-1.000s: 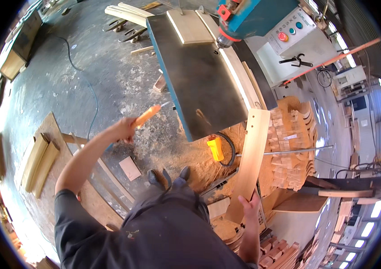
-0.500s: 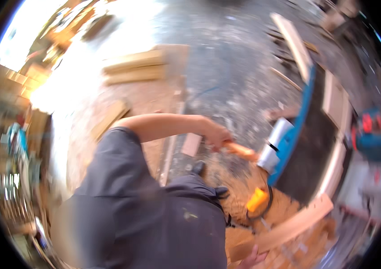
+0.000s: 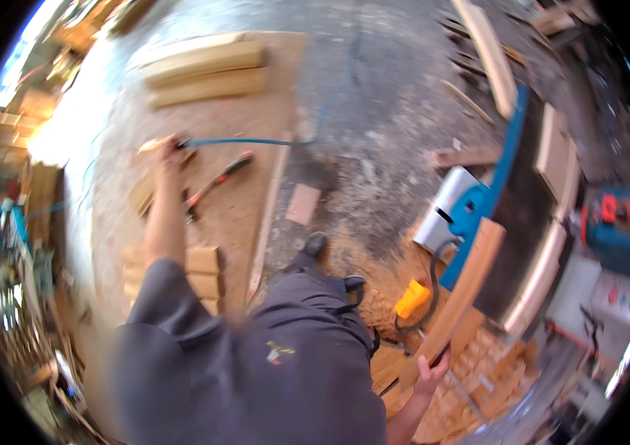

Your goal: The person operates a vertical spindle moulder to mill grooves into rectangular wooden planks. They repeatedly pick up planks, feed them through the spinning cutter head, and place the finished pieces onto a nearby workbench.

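My right hand [image 3: 430, 373] grips the lower end of a long reddish-brown wooden board [image 3: 457, 297], which slants up and away past the near end of a machine's dark bed [image 3: 511, 215]. My left arm reaches out over the work surface [image 3: 252, 170] on the left. My left hand [image 3: 169, 143] is at the end of a thin blue hose [image 3: 241, 140]; its fingers are smeared, so what they hold cannot be made out. Near it lie a short wooden block [image 3: 143, 194] and a tool with a red and black handle [image 3: 219, 180].
Stacked wooden blocks [image 3: 207, 70] lie at the far left, more blocks [image 3: 207, 274] nearer me. A white and blue guard [image 3: 448, 208] sits beside the machine. A yellow piece [image 3: 412, 299] with a dark cable and sawdust [image 3: 374, 304] are on the floor. Planks [image 3: 489, 59] stick out beyond the machine.
My left hand has swung left from beside the machine's guard to over the work surface. The board in my right hand has risen and tilted more upright.
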Demonstrator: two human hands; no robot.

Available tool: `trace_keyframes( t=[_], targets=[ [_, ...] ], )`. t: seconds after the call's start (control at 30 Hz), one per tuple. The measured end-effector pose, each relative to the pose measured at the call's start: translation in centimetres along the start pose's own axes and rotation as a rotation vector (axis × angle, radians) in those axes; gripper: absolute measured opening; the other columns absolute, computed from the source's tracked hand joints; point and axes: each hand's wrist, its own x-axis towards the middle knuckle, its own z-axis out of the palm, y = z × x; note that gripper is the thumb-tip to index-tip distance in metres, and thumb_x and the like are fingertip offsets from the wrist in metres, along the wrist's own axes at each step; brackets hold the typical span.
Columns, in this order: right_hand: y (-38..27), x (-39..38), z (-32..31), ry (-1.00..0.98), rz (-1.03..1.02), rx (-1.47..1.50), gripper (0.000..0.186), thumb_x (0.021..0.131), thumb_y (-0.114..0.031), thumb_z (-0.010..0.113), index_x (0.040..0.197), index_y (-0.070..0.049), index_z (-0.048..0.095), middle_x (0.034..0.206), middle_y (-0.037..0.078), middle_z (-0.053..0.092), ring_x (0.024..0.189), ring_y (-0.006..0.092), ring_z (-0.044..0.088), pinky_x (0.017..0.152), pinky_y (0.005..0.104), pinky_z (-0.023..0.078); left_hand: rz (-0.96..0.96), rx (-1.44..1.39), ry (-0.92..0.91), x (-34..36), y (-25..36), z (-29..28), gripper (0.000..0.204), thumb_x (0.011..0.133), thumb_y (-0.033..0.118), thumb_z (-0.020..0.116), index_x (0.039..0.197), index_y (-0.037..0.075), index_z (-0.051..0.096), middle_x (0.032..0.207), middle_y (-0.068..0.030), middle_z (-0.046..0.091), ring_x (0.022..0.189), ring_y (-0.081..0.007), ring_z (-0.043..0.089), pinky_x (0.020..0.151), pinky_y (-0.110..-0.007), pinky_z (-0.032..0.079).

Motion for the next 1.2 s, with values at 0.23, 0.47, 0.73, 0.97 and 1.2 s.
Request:
trace_keyframes(
  t=[0.23,0.47,0.73,0.97,1.2],
  targets=[
    [1.3,3.1,-1.8,0.436,-0.215,-0.541,0.072,0.078,-0.002,0.082,0.147,-0.006,0.059,0.137,0.014,0.06,0.125,0.0312,0.06,0.107,0.0398,0.049,0.081,1.474,0.369,-1.9,4.0,-3.1,0.053,0.081,0.057,0.088,0.093,0.008,0.073,0.096,-0.0113,0.074,0.085,-0.0244,0.071,0.071,-0.039,0.06],
    [2.6,9.8,-3.7,0.601,-0.102,-0.952,0.076,0.074,-0.018,0.094,0.144,-0.024,0.064,0.149,0.017,0.05,0.132,0.0374,0.055,0.106,0.0487,0.051,1.02,1.488,0.112,-6.3,-0.7,3.9,0.056,0.089,0.017,0.068,0.141,-0.004,0.06,0.125,-0.0174,0.07,0.107,-0.0278,0.068,0.086,-0.036,0.056],
    [4.8,15.4,-7.3,0.484,-0.206,-1.028,0.083,0.074,-0.025,0.096,0.149,-0.025,0.06,0.154,0.027,0.043,0.139,0.0434,0.047,0.111,0.0564,0.046,0.826,1.098,-1.249,-55.9,-29.6,25.8,0.06,0.087,-0.003,0.072,0.144,0.012,0.061,0.146,-0.0134,0.057,0.134,-0.0299,0.057,0.109,-0.042,0.051],
    [5.7,13.4,-22.1,0.87,-0.37,-0.781,0.02,0.093,-0.019,0.078,0.11,-0.009,0.074,0.118,0.011,0.07,0.11,0.029,0.068,0.094,0.0436,0.057,1.024,1.283,-1.463,-77.3,-42.9,31.0,0.063,0.1,0.04,0.064,0.156,0.015,0.05,0.162,-0.0353,0.034,0.15,-0.0524,0.034,0.125,-0.055,0.028],
    [9.4,15.9,-32.7,0.826,0.213,-1.006,0.029,0.081,-0.025,0.089,0.098,-0.006,0.075,0.103,0.015,0.07,0.099,0.0368,0.068,0.079,0.0477,0.057,1.205,1.295,-1.362,-80.3,-46.3,31.2,0.063,0.099,0.041,0.062,0.152,0.009,0.053,0.161,-0.0387,0.032,0.15,-0.0532,0.033,0.125,-0.059,0.024]
  ],
)
